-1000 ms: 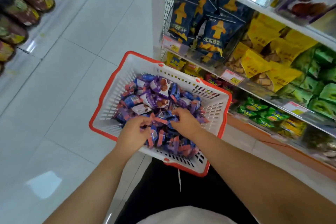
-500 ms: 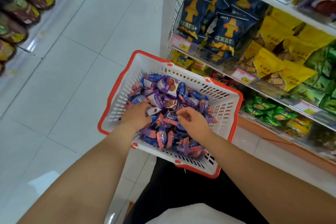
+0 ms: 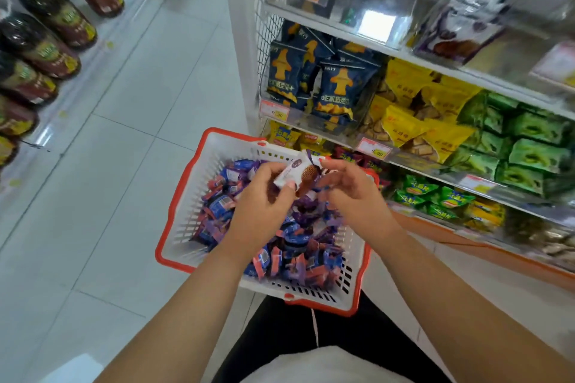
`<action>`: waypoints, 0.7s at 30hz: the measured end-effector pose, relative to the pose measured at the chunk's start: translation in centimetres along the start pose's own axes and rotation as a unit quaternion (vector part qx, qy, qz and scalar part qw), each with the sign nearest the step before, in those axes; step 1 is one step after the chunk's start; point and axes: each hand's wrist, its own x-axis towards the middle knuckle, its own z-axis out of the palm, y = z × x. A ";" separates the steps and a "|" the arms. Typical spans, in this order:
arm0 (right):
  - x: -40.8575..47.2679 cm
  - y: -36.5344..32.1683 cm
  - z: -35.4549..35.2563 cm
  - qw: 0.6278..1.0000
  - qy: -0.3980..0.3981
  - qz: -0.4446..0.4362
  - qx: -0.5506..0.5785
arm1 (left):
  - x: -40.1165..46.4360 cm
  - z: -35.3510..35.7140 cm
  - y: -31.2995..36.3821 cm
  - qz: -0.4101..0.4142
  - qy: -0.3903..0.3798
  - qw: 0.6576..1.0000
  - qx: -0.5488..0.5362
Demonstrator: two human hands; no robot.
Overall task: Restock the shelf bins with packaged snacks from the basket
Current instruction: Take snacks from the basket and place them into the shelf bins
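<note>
Left hand (image 3: 261,205): raised, fingers curled, pinching a packet.
Right hand (image 3: 351,196): raised beside it, fingers loosely spread.

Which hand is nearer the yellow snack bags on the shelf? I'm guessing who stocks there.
Right. The right hand hovers above the basket's shelf-side rim, below-left of the yellow snack bags; the left hand, gripping a white snack packet, sits farther out, aisle-side.

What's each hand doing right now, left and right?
Left hand: pinching a white-and-purple snack packet above the basket.
Right hand: fingers curled at the packet's other end; grip unclear.
</note>
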 end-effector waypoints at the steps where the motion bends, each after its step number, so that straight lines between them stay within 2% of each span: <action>1: -0.2 -0.7 -0.8 1.000 0.011 -0.014 -0.016 | 0.1 0.2 1.1 0.015 -0.006 1.000 0.003; 5: -1.2 -2.9 -3.8 0.994 0.040 -0.059 -0.086 | 0.8 1.6 5.2 0.011 -0.042 0.998 -0.051; 8: -1.8 -4.2 -5.8 0.994 0.072 -0.075 -0.037 | 1.5 3.2 8.1 0.016 -0.092 0.991 -0.092; 14: -2.5 -6.9 -11.3 0.989 0.117 -0.078 -0.040 | 3.2 6.7 12.5 0.077 -0.064 0.994 -0.045; 21: -4.0 -12.2 -18.3 0.975 0.126 -0.141 -0.120 | 4.6 10.6 18.4 0.175 -0.099 0.979 -0.034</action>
